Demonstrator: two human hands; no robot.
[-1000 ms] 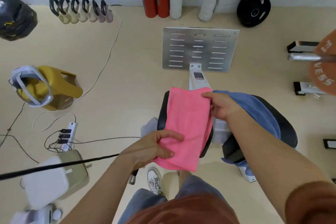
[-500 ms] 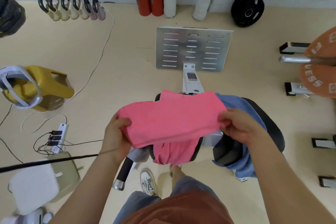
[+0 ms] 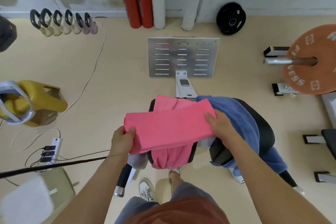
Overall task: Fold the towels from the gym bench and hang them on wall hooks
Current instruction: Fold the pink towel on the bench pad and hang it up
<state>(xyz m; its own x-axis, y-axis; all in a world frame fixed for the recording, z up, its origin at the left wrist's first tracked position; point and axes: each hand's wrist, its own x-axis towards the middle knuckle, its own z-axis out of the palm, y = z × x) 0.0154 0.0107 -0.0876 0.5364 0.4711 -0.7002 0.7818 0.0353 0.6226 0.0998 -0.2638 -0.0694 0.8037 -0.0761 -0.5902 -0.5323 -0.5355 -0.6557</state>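
A folded pink towel stretches crosswise above the black gym bench, held at both ends. My left hand grips its left end with the thumb on top. My right hand grips its right end. Underneath, more pink towel lies on the bench pad and hangs over its near edge. A blue towel drapes over the right part of the bench and down toward the floor. No wall hooks are in view.
Ahead, a perforated metal footplate sits on the floor, with two red extinguishers against the wall. A barbell with an orange plate is at right. A row of kettlebells, a yellow container and a power strip with cables are at left.
The pink towel went from lying lengthwise on the bench to being lifted and held crosswise between both hands. In the last half second both hands shifted slightly right with it.
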